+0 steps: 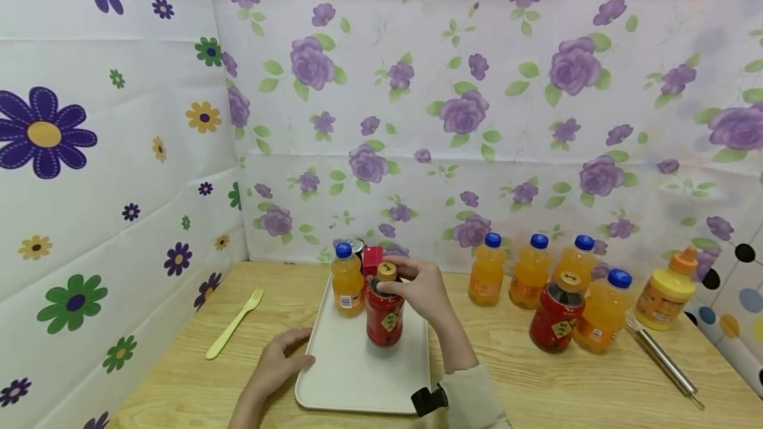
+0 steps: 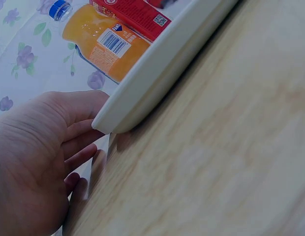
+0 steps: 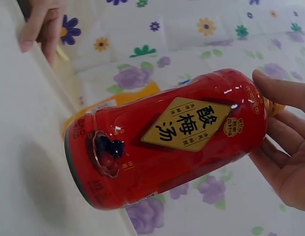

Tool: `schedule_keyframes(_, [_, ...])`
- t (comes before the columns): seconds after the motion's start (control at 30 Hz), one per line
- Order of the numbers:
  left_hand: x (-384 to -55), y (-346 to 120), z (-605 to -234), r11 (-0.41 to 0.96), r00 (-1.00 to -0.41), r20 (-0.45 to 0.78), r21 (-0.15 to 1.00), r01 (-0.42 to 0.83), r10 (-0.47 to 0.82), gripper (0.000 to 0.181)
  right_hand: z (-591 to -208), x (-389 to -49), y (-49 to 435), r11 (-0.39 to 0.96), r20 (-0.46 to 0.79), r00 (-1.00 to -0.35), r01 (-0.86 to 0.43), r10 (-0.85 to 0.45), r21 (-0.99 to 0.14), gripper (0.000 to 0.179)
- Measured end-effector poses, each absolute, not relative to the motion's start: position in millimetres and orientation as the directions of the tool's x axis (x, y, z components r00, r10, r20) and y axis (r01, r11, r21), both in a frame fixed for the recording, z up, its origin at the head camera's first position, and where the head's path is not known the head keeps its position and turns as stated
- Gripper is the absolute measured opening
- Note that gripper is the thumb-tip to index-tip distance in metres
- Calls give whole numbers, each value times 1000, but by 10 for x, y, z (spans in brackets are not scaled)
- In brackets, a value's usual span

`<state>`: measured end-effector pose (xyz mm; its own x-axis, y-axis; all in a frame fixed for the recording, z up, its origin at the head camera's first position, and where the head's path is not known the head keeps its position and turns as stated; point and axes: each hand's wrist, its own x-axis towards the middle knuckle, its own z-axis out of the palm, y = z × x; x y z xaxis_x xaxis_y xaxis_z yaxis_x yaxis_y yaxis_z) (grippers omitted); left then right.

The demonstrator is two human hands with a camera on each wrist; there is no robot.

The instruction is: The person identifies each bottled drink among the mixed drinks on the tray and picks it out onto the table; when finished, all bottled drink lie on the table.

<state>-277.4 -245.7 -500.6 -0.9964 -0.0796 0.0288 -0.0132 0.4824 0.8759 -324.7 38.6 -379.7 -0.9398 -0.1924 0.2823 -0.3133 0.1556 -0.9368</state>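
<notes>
A red bottle of sour plum drink (image 1: 384,316) with a gold cap stands upright over the white tray (image 1: 363,382). My right hand (image 1: 420,286) grips it round the neck and cap; in the right wrist view the bottle's base (image 3: 83,172) looks slightly above the tray, its shadow apart from it. At the tray's left edge, my left hand (image 1: 277,363) holds the rim, thumb over it and other fingers outside, some loosely curled in the left wrist view. An orange juice bottle (image 1: 348,283), a red carton (image 1: 372,260) and a partly hidden can (image 1: 357,243) are at the tray's far end.
On the right stand several orange juice bottles (image 1: 487,277), another red bottle (image 1: 557,316) and a yellow squeeze bottle (image 1: 664,293). A metal whisk (image 1: 664,356) lies near them. Left of the tray lies a yellow fork (image 1: 235,326) on the wooden table (image 1: 197,389). Floral sheets (image 1: 417,118) hang behind.
</notes>
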Motion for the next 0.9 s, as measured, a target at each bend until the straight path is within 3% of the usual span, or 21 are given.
schedule_keyframes(0.17, [-2790,-2458,-5014,493,-997,30,870,-9,-73,57,-3715,-3244,558,114,282,-949,-298,-141,-948,46])
schedule_keyframes(0.47, [-2796,-2473,-5035,496,-997,29,868,-12,-75,56,-3655,-3259,952,153,334,-942,-336,-40,-929,49])
schedule_keyframes(0.9, [-2801,-2483,-5044,486,-996,57,874,18,-66,55,-3662,-3253,1579,286,234,-970,-208,59,-935,49])
